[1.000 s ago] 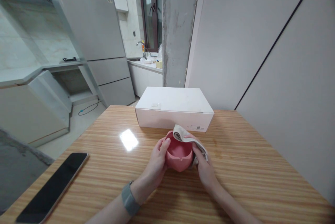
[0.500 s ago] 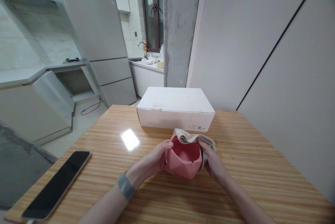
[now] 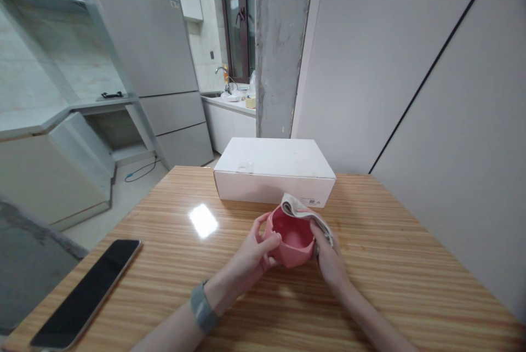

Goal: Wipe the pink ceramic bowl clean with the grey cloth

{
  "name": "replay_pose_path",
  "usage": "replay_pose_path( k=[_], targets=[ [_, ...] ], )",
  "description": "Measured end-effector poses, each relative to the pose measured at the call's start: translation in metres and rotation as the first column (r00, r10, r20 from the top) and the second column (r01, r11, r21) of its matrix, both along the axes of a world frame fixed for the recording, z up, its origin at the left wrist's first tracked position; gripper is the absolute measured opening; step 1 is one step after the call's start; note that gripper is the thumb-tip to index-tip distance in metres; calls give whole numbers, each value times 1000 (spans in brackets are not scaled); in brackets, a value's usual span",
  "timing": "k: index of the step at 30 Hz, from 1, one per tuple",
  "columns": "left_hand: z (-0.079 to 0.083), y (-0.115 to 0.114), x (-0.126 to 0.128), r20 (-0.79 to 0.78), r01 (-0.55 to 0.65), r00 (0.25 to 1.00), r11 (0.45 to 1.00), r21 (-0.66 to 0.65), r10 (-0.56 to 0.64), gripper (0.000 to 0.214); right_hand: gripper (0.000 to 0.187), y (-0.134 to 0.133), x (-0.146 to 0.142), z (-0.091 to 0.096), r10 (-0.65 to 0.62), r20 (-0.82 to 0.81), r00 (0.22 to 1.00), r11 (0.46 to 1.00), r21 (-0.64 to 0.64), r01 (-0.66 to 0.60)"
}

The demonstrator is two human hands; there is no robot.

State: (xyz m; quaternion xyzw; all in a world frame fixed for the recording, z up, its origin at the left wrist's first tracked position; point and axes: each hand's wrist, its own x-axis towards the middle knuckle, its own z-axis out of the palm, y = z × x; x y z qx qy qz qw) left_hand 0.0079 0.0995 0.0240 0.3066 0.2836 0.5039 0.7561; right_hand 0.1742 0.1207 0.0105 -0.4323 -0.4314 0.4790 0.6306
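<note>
A pink faceted ashtray [image 3: 292,253] with a notched rim is held over the table, its opening tilted towards me. My left hand [image 3: 258,250] grips its left side, thumb over the near rim and fingers around the outside. On the right, my right hand [image 3: 329,253] is closed on a folded light-coloured cloth [image 3: 306,214], pressing it against the ashtray's right side and far rim, with the thumb at the rim. Part of the cloth lies hidden behind the ashtray and under my right fingers.
A white cardboard box [image 3: 275,168] stands just beyond my hands on the wood-grain table [image 3: 411,264]. A black-screened phone [image 3: 88,294] lies at the table's left edge. Further back are a fridge [image 3: 164,50], a sink counter and a concrete pillar [image 3: 277,45].
The ashtray has turned and risen slightly in my hands. My left thumb has shifted from the left rim to the near rim. The cloth's rolled end has moved a little right.
</note>
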Motion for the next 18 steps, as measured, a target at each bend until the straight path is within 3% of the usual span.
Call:
replay_pose_path(
  k=[4, 7, 10, 13, 15, 18],
  targets=[
    [-5, 4, -3, -22, 130, 991, 987, -96, -133, 48, 37, 7, 7, -5, -27, -36, 999, 998, -58, 25],
    [-6, 11, -10, -94, 154, 981, 975, -161, -171, 50, 36, 12, 10, -6, 30, -106, 994, 993, -106, -42],
    [1, 12, -17, -127, 174, 973, 974, -142, -193, 42, 36, 12, 9, -5, 97, -149, 984, 983, -143, -119],
    [12, 9, -22, -86, 268, 957, 959, -96, -277, 37, 36, 9, 8, -4, 147, -148, 978, 973, -158, -170],
    [16, 8, -23, -78, 286, 953, 955, -79, -292, 38, 36, 8, 6, -3, 144, -136, 980, 975, -152, -164],
    [16, 8, -20, -97, 213, 971, 975, -63, -218, 44, 37, 5, 3, 1, 81, -101, 992, 988, -123, -93]
  ],
)
